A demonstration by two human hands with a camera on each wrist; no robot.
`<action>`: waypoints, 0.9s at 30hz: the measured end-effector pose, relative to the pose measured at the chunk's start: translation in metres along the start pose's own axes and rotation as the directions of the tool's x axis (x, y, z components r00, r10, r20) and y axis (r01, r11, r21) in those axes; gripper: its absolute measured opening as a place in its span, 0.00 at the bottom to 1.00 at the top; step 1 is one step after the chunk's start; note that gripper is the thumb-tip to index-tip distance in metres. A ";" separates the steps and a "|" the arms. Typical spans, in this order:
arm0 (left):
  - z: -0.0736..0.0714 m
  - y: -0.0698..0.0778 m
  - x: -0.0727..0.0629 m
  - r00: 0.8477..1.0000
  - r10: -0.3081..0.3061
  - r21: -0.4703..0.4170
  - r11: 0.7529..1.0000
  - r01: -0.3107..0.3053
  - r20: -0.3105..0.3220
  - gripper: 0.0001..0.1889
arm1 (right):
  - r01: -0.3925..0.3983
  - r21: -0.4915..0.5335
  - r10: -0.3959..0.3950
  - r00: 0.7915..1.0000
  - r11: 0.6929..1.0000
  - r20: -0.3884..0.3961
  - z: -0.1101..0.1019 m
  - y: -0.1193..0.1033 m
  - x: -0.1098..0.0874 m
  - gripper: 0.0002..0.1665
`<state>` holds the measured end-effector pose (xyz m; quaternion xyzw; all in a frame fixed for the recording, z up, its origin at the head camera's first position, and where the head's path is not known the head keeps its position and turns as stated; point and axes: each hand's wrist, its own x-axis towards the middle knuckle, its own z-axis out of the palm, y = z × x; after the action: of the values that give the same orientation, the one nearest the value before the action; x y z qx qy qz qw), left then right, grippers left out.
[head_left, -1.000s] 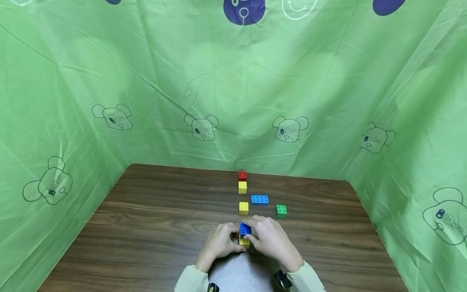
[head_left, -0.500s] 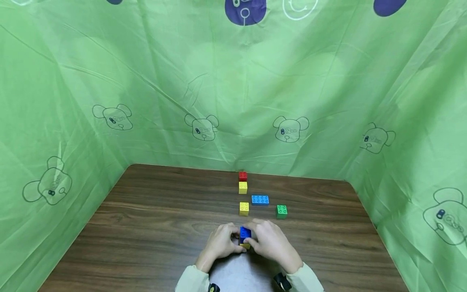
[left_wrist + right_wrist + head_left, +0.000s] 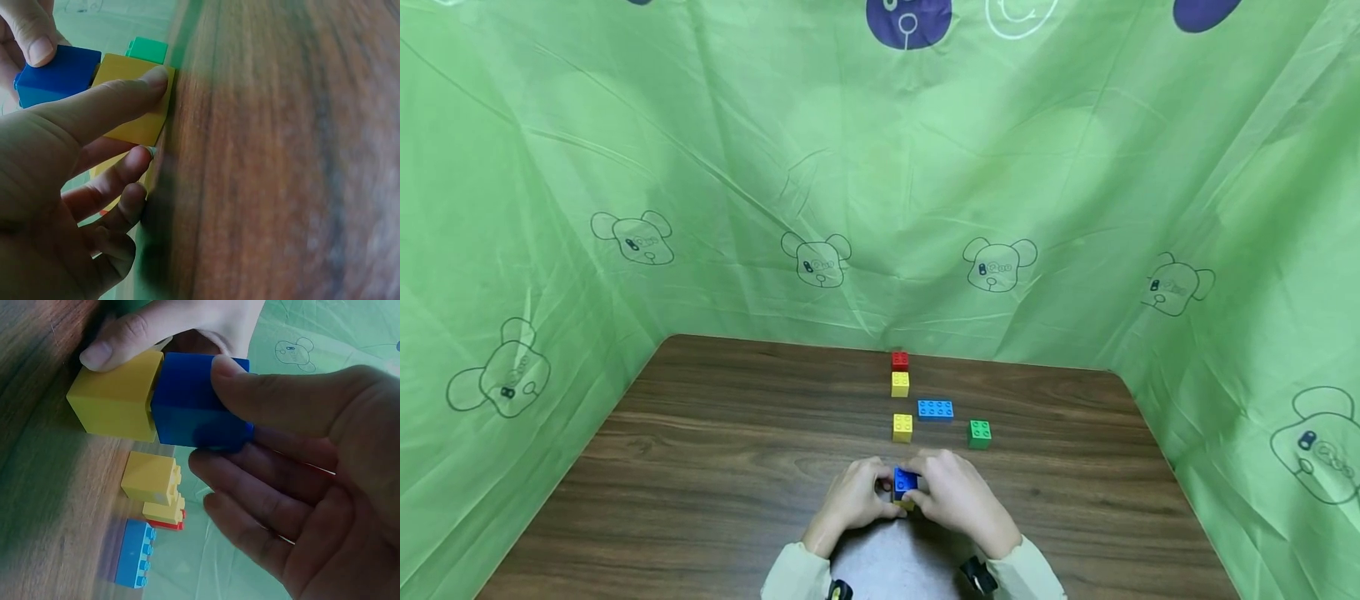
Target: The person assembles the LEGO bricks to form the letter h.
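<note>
A dark blue building brick sits on top of a yellow brick near the front of the table, and a thin seam shows between them in the right wrist view. My left hand pinches the yellow brick, thumb on its near face. With thumb and fingertips, my right hand grips the dark blue brick from the right. Its ring and little fingers hang free of the brick. Most of the yellow brick is hidden by the hands in the head view.
Beyond the hands stand a yellow brick, a long light blue brick and a green brick. Farther back, another yellow brick is close to a red brick. Green cloth surrounds the wooden table.
The right hand has brought the dark blue brick down and nearer onto the yellow one, covering its studs. The left hand has kept its grip in place.
</note>
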<state>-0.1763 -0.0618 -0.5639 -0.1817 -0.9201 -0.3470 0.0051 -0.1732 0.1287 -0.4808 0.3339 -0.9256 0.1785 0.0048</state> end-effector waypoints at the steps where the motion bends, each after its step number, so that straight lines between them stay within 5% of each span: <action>1: 0.000 0.000 0.000 1.000 -0.001 -0.001 1.000 0.001 -0.001 0.15 | -0.003 0.005 0.003 1.000 1.000 0.004 -0.001 0.000 0.000 0.17; 27: -0.001 -0.001 0.000 1.000 0.000 -0.031 1.000 0.001 0.019 0.18 | -0.119 0.108 0.120 0.993 0.987 -0.001 -0.001 -0.002 0.010 0.20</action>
<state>-0.1770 -0.0631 -0.5641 -0.1849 -0.9146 -0.3596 -0.0067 -0.1796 0.1216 -0.4777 0.2770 -0.9329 0.2292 -0.0205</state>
